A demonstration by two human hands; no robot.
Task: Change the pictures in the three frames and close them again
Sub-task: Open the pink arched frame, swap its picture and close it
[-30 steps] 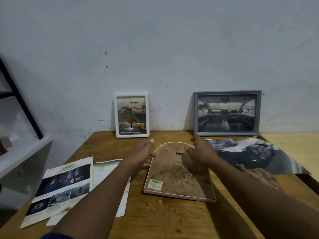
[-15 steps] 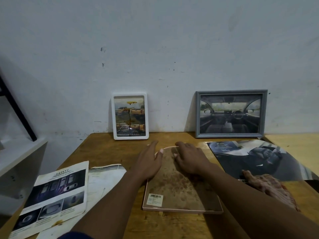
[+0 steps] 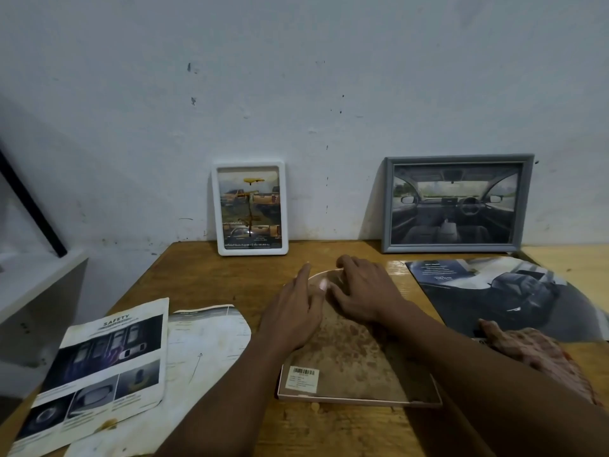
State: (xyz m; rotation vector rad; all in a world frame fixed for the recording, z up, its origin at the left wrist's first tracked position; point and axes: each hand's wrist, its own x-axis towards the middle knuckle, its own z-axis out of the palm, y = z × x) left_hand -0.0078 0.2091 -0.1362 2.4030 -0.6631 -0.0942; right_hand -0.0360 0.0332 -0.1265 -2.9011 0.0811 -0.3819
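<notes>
Item: arched frame [image 3: 349, 364], face down on bench [image 3: 214, 278], beneath both hands.
Left hand [image 3: 296, 311]: fingers straight, flat on the backing near the curved top.
Right hand [image 3: 365, 291]: fingers bent at the same edge; gripping or pressing, cannot tell.
Change: hands have closed in from the rim's sides, so probably working the back's catch.
White frame [image 3: 249, 209], grey frame [image 3: 456, 204]: upright beyond the hands

Both our arms are bare right up to the picture's edge: our left forearm [image 3: 230, 384] comes in from about six o'clock and our right forearm [image 3: 478, 367], which looks broader this close to the camera, from about four o'clock. Our left hand [image 3: 296, 311] and right hand [image 3: 365, 291] are uncovered too, with slim fingers. A short-cut nail shows on the left thumb, at that hand's one o'clock side.
</notes>
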